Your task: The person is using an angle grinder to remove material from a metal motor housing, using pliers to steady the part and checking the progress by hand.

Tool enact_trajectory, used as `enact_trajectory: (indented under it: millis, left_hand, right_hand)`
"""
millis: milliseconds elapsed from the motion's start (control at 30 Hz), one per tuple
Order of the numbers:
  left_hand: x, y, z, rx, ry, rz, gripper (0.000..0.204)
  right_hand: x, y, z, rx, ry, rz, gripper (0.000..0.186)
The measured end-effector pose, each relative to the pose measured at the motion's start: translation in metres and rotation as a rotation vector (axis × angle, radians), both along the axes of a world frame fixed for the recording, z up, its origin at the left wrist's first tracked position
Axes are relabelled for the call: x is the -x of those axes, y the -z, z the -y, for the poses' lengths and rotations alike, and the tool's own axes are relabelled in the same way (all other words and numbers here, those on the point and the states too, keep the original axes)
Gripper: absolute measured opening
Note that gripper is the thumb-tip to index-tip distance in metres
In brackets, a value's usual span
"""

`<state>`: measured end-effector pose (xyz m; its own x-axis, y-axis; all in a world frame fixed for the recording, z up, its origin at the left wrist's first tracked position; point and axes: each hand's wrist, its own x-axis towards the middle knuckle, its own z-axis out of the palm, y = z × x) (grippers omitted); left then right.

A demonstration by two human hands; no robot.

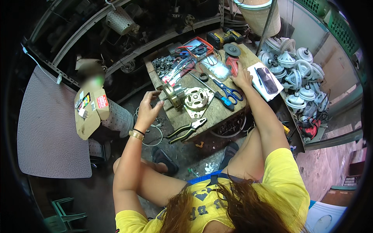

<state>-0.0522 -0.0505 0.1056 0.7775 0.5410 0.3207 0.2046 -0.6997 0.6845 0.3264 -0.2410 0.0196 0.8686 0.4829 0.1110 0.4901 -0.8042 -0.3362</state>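
My left hand [148, 110] has its thumb and fingers closed at the near-left end of a round, brass-coloured metal motor part [176, 97], which lies on its side on the wooden table. Beside that part is a flat metal end cover [195, 99] with slots cut through it. My right hand [243, 79] is closed around the rear of a red angle grinder [232, 64], whose grey disc [232, 49] points away from me. Blue-handled scissors [229, 91] and a black-and-blue screwdriver [224, 101] lie between my hands. Pliers [187, 131] rest on the table's near edge.
A yellow-and-black drill [225, 37] and a red tray [200, 47] sit at the back. Small metal hardware [165, 66] is piled back left. A phone [267, 80] lies on paper at right, near stacked white plastic gear housings [297, 73]. An open cardboard box [93, 112] stands left.
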Motion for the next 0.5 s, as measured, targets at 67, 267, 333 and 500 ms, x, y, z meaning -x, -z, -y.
enact_trajectory:
  millis: [67, 267, 333, 500]
  left_hand:
    - [-0.01, 0.006, -0.011, -0.016, 0.002, 0.007, 0.038]
    - [-0.028, 0.036, -0.024, -0.047, 0.028, -0.004, 0.041]
    - [-0.031, 0.041, -0.028, 0.022, 0.011, -0.025, 0.043]
    - [-0.039, 0.053, -0.036, 0.075, 0.056, 0.012, 0.042]
  right_hand:
    - [-0.001, 0.005, -0.002, 0.015, -0.01, 0.03, 0.088]
    - [0.0, 0.003, 0.0, 0.079, -0.014, -0.011, 0.084]
    - [0.008, -0.001, 0.0, 0.116, -0.035, 0.077, 0.079]
    - [0.049, -0.008, 0.004, 0.127, -0.378, 0.368, 0.057]
